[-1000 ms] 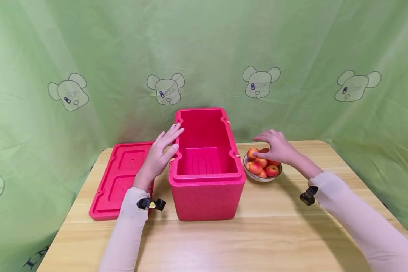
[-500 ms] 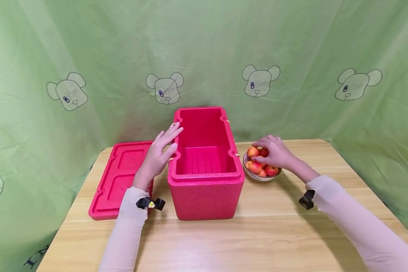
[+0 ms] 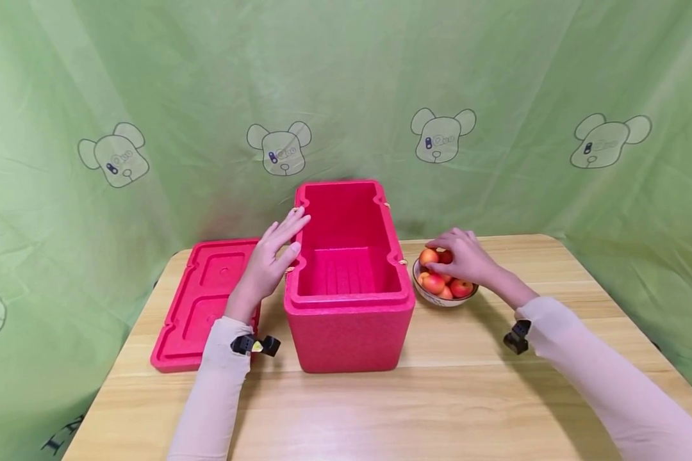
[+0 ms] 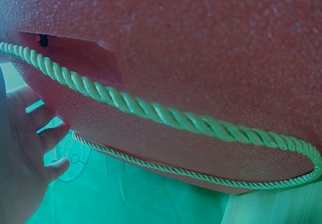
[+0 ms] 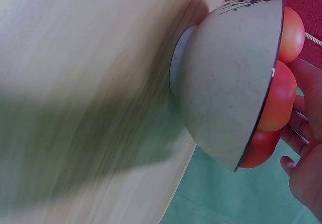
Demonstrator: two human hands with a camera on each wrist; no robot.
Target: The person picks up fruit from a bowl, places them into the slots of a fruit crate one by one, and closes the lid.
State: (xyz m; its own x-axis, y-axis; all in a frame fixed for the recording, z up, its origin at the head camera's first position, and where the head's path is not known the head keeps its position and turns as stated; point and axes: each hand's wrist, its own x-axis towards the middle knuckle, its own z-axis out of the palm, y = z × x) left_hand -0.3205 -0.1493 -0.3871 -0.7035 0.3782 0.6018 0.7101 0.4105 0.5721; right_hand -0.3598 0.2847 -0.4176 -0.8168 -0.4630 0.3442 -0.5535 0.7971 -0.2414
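At the far left, folds of green curtain (image 3: 352,77) printed with outlined bear heads (image 3: 115,155), spanning the background to the right edge. In front, flat on the pale wooden table (image 3: 346,410), a red lid (image 3: 204,304) with two recessed panels, partly behind the left arm. Next, a pale left sleeve (image 3: 216,390), with a black device (image 3: 256,345) at the wrist. Beyond the cuff, the left hand (image 3: 268,262), fingers extended and thumb apart, grasping nothing, with fingertips against the rim of a red box.

In the middle, upright on the table, the red box (image 3: 348,342), uncovered, with ribs along the floor and notches in the rim. Along the outer wall, in the left wrist view, a long loop of twisted rope (image 4: 166,117) and a recessed slot (image 4: 75,55).

Just right of the box, upright on the table, a pale speckled bowl (image 5: 226,73) with a dark rim, heaped with red-orange fruits (image 3: 434,283). At the left side of the heap, inside the bowl, an orange fruit (image 3: 429,257), pinched between thumb and forefinger of the right hand (image 3: 464,258). Remaining fingers curled close to the heap; contact there impossible to tell. Farther right, a second black device (image 3: 517,337) at the cuff of the right sleeve (image 3: 600,378).
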